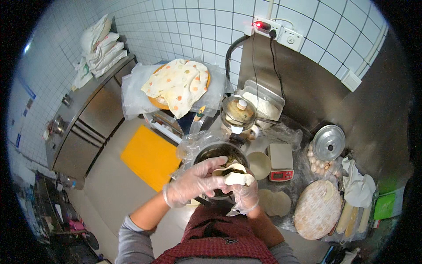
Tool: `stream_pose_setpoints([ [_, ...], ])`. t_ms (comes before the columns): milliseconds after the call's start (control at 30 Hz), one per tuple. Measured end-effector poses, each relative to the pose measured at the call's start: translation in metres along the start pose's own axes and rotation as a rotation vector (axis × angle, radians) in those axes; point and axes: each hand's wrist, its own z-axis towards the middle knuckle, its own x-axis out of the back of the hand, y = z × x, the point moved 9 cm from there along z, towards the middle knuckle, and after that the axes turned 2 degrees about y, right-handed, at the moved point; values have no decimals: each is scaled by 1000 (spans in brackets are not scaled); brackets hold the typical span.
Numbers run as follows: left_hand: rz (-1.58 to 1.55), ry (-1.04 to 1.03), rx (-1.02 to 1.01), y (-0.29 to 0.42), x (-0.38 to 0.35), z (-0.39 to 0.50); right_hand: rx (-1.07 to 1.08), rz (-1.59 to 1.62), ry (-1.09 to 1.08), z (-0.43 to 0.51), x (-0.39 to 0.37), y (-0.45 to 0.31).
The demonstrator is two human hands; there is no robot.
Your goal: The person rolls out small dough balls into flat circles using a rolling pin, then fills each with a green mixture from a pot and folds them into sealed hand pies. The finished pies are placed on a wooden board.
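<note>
My left hand (197,178), in a clear plastic glove, has its thumb and fingers at the left side of a round dough wrapper (238,179). The wrapper is folded up around dark green filling (230,171). Beneath and to its right, my right hand (244,196), gloved too, supports and grips the same wrapper. Both hands are over a deep metal pot (217,147) that contains more dark filling. Some of the pot is hidden by my hands. Thin dough rounds (275,202) lie overlapping to the right of my right hand.
Right of the pot are a pale bowl (258,165), a digital scale (280,158) and a floured round board (317,211). Rolling pins (346,216) lie beyond. A glass-lidded pot (238,114) and a plastic tub (263,102) stand behind. A cloth (179,84) covers something round at back left.
</note>
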Motion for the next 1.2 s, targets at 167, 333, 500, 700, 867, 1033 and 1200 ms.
stream_pose_setpoints([
  [167, 330, 412, -247, -17, 18, -13, 32, -65, 152, -3, 4, -5],
  [333, 510, 623, -632, -15, 25, -23, 35, -24, 171, -8, -2, -3],
  [500, 776, 752, -704, -4, 18, -28, 7, -128, 196, -9, -1, 0],
  [700, 516, 643, -697, -10, 20, -19, 18, -140, 137, -6, -3, -7],
  [867, 822, 708, -904, 0, 11, -24, 28, -92, 190, -12, -5, -4],
  [1033, 746, 669, -851, 4, 10, -17, 20, -148, 192, -16, -6, -7],
  [1200, 677, 576, -903, 9, 6, -19, 21, -210, 182, -20, -10, -13],
])
